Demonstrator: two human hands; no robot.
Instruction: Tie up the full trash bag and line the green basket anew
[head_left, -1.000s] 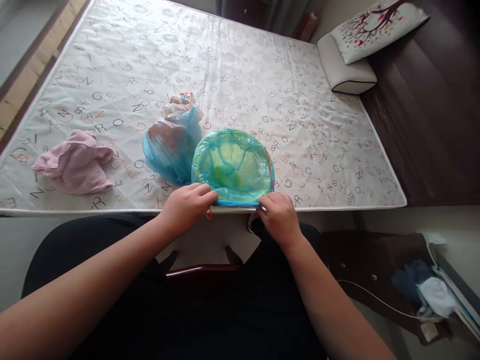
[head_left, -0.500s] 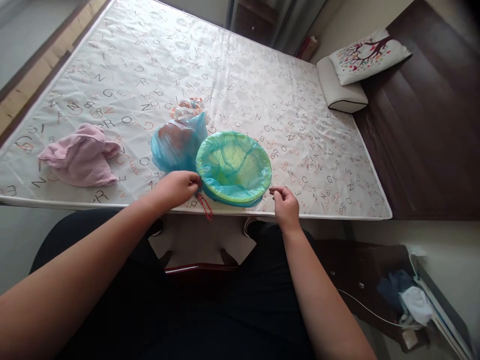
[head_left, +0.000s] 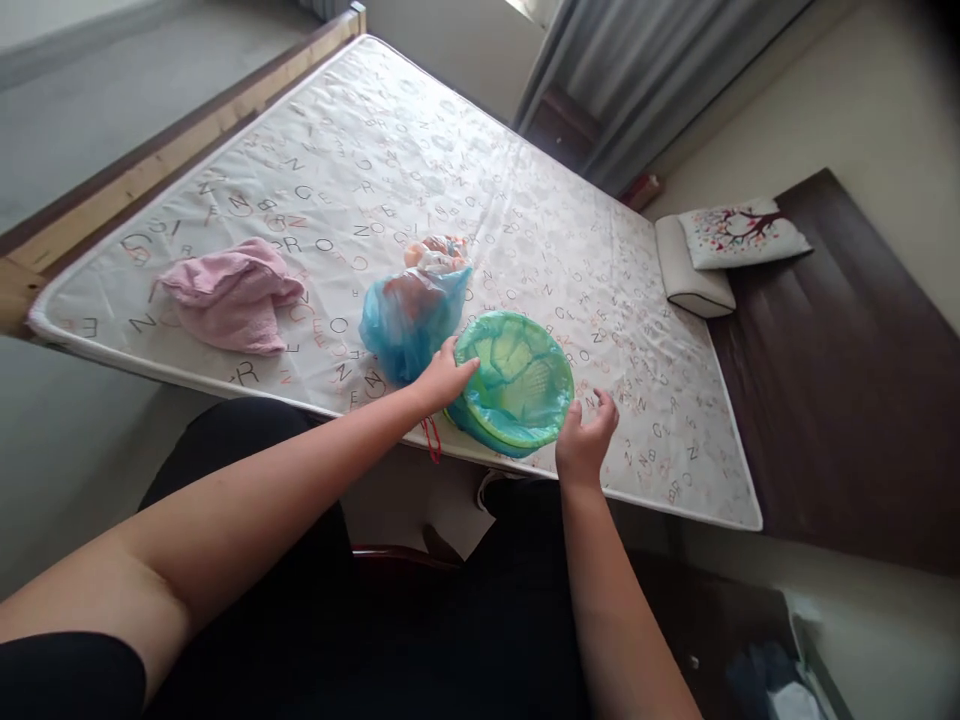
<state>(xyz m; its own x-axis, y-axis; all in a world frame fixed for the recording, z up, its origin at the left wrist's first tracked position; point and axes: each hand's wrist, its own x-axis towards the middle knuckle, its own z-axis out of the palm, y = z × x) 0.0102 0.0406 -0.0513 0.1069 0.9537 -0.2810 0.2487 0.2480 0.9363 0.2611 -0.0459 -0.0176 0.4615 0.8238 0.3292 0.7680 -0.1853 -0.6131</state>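
Observation:
A green trash bin point(head_left: 517, 375) lined with a blue-green plastic bag stands at the near edge of the mattress, its mouth facing up toward me. My left hand point(head_left: 448, 378) grips its left rim, thumb over the inside and fingers on the outside. Beside the right rim is my right hand point(head_left: 589, 435), fingers apart and curved; its thumb is close to the rim, and I cannot tell whether it touches. Red drawstring point(head_left: 430, 438) hangs below my left wrist. A filled blue plastic bag point(head_left: 409, 320) sits just behind my left hand.
A pink towel point(head_left: 232, 295) lies crumpled on the left of the letter-printed mattress point(head_left: 420, 130). At the far right, a tree-print pillow point(head_left: 746, 235) rests by a beige bolster point(head_left: 690, 268) against the dark headboard point(head_left: 840, 370). My legs are under the near edge.
My left hand has gone from a pinch beside the bin to a grip on its rim. The right hand's fingers have spread. My view has turned, shifting the scene.

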